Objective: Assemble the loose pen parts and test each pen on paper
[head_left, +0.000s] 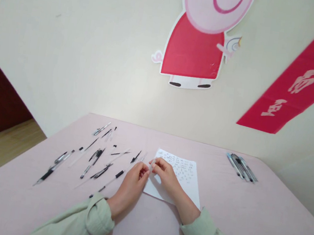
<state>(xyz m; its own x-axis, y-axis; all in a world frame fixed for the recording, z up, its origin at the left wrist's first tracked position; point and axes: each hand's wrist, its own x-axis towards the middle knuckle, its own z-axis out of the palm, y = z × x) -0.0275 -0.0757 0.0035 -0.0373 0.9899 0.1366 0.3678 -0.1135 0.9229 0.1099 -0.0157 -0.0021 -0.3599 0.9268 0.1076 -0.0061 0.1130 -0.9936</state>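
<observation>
My left hand and my right hand meet over the left edge of a white sheet of paper covered with handwriting. Both pinch a small clear pen part between their fingertips. Both sleeves are pale green. To the left of my hands, several black and clear pens and loose pen parts lie scattered on the pink table.
A bundle of several pens lies at the far right of the table. A cartoon pig cut-out and a red banner hang on the cream wall behind. Wooden floor shows at the left.
</observation>
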